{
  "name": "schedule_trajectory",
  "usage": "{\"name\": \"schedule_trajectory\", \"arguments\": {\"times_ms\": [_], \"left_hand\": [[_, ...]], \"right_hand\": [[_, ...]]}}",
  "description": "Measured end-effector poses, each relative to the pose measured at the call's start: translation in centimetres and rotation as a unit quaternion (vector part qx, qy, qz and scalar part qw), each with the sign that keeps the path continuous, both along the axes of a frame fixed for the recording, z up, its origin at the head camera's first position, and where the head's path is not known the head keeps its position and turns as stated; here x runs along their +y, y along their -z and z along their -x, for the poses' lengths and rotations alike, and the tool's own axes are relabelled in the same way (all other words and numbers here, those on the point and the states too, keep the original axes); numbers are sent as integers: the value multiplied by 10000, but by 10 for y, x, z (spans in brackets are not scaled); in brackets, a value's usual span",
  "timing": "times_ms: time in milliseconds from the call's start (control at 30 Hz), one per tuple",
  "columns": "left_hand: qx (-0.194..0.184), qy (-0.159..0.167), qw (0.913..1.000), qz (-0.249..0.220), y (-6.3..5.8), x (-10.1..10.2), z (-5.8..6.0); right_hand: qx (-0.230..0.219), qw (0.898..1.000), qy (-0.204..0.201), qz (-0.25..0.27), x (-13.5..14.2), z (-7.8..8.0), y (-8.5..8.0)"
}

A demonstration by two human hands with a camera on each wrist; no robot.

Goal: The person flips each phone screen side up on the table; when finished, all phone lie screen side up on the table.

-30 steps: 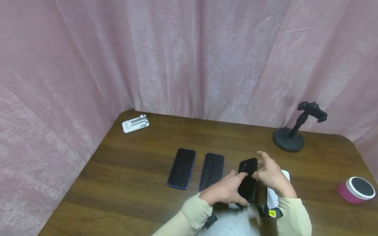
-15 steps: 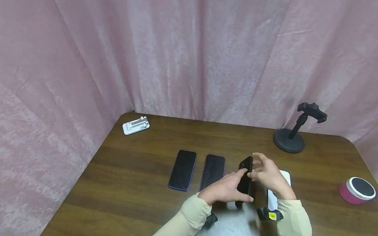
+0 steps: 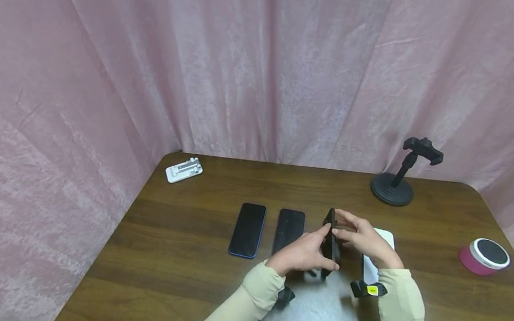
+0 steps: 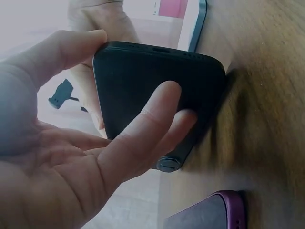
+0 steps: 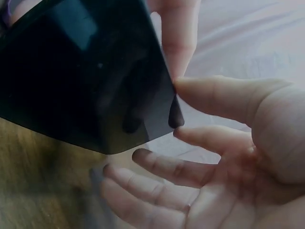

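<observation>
A black phone stands tilted up on its long edge. The left wrist view shows its port end and the camera corner of its dark back. My left hand grips it, with the thumb at a corner of the port end and the fingers against the back. My right hand holds the other end, its thumb and index finger at the edge, the other fingers apart from it. In the right wrist view the glossy screen reflects those fingers. Left of it lies a dark phone with a purple frame.
Another dark phone with a blue edge lies further left. A white phone lies partly under my right forearm. A black phone stand and a pink round speaker are to the right; a white folding stand is far left.
The black phone has turned from lying back-up and nearly flat to standing steeply on its edge. Both hands have shifted slightly left with it.
</observation>
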State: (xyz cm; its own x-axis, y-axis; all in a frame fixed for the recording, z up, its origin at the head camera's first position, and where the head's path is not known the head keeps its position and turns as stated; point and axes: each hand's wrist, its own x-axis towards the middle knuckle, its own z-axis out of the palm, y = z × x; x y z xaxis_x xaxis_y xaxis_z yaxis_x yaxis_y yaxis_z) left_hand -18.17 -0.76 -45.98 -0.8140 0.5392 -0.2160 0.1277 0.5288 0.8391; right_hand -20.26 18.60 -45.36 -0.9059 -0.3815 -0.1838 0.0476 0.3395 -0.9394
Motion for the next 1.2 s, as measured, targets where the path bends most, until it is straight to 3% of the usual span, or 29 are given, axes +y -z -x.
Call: {"name": "schedule_trajectory", "arguments": {"times_ms": [167,533,767,833,1200], "left_hand": [[-6,-65,9997,-235,0,0,0],[-75,-491,9987,60,-11,5,-8],[543,-598,9961,362,-7,4,-6],[564,-619,9956,414,-6,3,-5],[603,-949,9861,1221,1,10,-5]], "right_hand": [[-332,9993,-8,151,2,3,5],[-141,9998,-136,16,-4,4,10],[-92,9999,66,-40,-11,5,16],[-109,9998,155,-79,-12,5,17],[-68,9940,510,-961,-15,9,18]]}}
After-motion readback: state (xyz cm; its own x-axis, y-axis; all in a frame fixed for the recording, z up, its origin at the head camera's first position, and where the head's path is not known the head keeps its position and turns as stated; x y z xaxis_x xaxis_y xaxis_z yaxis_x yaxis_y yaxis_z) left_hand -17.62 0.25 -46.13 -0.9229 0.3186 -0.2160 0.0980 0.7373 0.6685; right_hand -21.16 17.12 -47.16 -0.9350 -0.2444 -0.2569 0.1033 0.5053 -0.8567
